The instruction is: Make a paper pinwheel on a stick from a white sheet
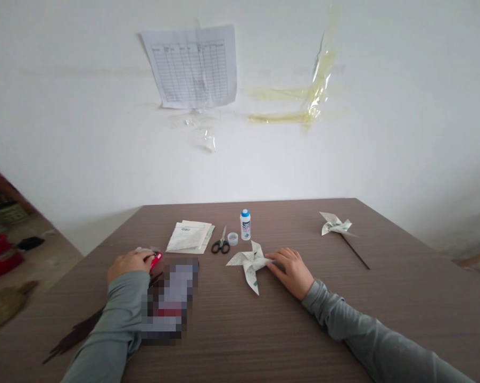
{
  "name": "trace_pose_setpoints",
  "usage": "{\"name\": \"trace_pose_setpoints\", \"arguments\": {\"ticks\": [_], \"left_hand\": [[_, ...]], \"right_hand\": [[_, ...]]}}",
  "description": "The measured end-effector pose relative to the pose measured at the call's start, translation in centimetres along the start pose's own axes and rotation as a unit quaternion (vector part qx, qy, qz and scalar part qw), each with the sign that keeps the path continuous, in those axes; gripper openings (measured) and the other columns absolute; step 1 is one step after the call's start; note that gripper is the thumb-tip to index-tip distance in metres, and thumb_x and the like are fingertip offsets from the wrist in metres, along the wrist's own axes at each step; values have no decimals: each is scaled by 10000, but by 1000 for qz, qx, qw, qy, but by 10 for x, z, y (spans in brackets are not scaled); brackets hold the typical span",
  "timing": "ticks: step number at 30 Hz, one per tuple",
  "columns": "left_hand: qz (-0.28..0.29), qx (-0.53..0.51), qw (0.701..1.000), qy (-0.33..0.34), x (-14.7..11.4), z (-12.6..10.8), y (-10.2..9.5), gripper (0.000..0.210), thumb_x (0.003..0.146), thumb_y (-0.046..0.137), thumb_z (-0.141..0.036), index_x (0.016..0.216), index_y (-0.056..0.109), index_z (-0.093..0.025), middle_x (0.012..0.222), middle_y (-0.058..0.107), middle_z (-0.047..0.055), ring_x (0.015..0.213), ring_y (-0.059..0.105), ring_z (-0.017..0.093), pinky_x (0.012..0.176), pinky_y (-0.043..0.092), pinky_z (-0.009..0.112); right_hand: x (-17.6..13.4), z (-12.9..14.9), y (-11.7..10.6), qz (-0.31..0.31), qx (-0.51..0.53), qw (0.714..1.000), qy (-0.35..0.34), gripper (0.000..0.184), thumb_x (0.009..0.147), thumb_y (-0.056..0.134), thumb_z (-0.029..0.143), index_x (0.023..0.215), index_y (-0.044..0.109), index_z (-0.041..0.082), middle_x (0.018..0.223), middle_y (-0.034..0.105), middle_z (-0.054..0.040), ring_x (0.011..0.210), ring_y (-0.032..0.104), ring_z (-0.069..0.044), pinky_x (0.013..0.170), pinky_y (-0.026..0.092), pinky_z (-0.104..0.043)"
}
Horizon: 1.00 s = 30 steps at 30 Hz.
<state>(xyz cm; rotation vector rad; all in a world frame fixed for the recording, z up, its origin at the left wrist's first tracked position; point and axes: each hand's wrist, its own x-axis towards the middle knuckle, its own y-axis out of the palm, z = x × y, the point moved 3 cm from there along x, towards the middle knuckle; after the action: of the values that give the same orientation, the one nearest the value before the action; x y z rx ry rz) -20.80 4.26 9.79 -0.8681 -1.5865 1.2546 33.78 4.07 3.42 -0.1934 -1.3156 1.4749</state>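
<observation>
My left hand (129, 265) is closed over a small red object (156, 259) with white markings, its kind unclear. Some clear plastic and dark thin sticks (78, 331) lie by that hand, partly hidden under the wrist and sleeve. A paper pinwheel (251, 261), folded from printed paper, lies flat in the middle of the table. The fingers of my right hand (294, 271) are closed on the tip of its right blade. Just behind the pinwheel stands a white glue bottle (245, 227) with a blue top.
Black-handled scissors (221, 244), a small clear round cap (232, 239) and a stack of paper sheets (190, 237) lie left of the bottle. A blurred-out flat object (176, 298) sits between my arms. Another pinwheel (336, 225) on a dark stick lies at right. A wall rises behind.
</observation>
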Motion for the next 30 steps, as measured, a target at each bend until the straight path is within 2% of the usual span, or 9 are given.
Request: {"name": "trace_pose_setpoints", "arguments": {"ticks": [5,9,11,15,20,23,26,30], "left_hand": [[25,-7,1000,-7,5,-1,-5,410,1132,685,-460,1175,1069,-322,1342,996,212,1218,899,514,990,732,609],[68,10,997,-15,2,-12,-17,490,1191,606,-420,1283,1066,-280,1467,972,253,1307,892,511,989,703,568],[80,20,996,-29,-1,-18,-23,496,1210,594,-400,1320,1061,-272,1490,969,242,1344,888,486,1003,685,532],[72,36,996,-43,-4,-26,-29,443,1224,615,-364,1256,1056,-328,1383,1000,128,1280,884,425,993,660,470],[66,36,996,-43,-2,-27,-28,383,1204,678,-341,1246,1054,-285,1380,983,197,1214,900,436,974,671,474],[51,45,996,-53,1,-24,-25,334,1185,731,-351,1273,1045,-275,1332,988,161,1176,889,402,952,667,432],[39,50,996,-63,5,-22,-20,326,1178,727,-315,1305,1022,-260,1301,991,111,1243,854,381,983,642,404],[34,46,996,-67,8,-17,-15,309,1184,704,-330,1238,1005,-287,1237,989,37,1267,831,373,1004,631,407]], "right_hand": [[0,0,-1,-1,-8,1000,-3,238,1261,784,290,1405,973,297,1264,972,-111,1223,913,-342,1168,710,-532],[0,2,-2,3,-17,1000,1,237,1258,806,274,1414,983,295,1271,976,-120,1232,920,-344,1176,703,-511],[0,2,-2,1,-21,1000,-1,228,1254,816,269,1406,984,300,1262,977,-114,1218,923,-340,1171,701,-505],[-1,-1,0,-7,-10,1000,-9,218,1252,807,270,1384,980,292,1253,980,-109,1207,925,-339,1161,705,-523],[-1,-6,3,-15,4,1000,-14,233,1250,793,279,1383,984,284,1235,982,-124,1184,927,-349,1131,707,-516],[-2,-7,3,-25,6,999,-23,225,1248,799,269,1376,982,288,1222,980,-115,1170,929,-347,1117,708,-509],[-2,-8,3,-36,2,999,-33,204,1248,810,267,1364,976,298,1213,976,-104,1158,929,-340,1096,713,-502],[-3,-10,4,-44,-5,998,-37,203,1259,802,291,1376,967,305,1202,971,-96,1149,922,-332,1077,726,-501]]}}
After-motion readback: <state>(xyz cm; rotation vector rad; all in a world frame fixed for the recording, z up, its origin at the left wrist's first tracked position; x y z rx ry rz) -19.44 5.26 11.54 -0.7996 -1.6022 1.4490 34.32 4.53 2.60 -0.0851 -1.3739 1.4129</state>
